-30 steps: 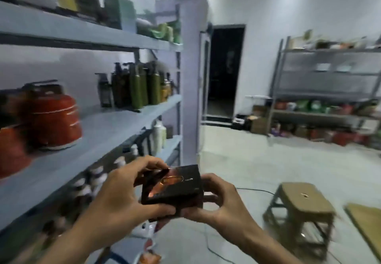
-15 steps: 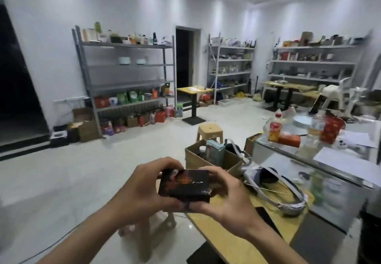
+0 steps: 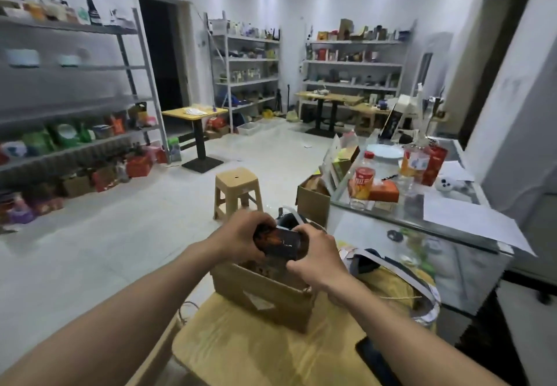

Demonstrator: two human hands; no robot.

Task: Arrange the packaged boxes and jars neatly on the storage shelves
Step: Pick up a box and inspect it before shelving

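Observation:
A small black box with an orange print (image 3: 278,242) is held between both my hands, just above an open cardboard carton (image 3: 265,292). My left hand (image 3: 241,239) grips its left side with curled fingers. My right hand (image 3: 316,257) grips its right side. The carton stands on a wooden table (image 3: 256,352) in front of me. Storage shelves (image 3: 75,108) with boxes, bags and jars line the left wall, and more shelves (image 3: 352,63) stand at the far wall.
A tan plastic stool (image 3: 236,192) stands on the floor beyond the carton. To the right, a glass counter (image 3: 422,213) carries bottles, a red box and papers. A second carton (image 3: 312,201) sits beside it. Small tables stand farther back.
My view has swung away from the near shelf to the room and then down to the table. The black box, still in both hands, now hangs over the open carton.

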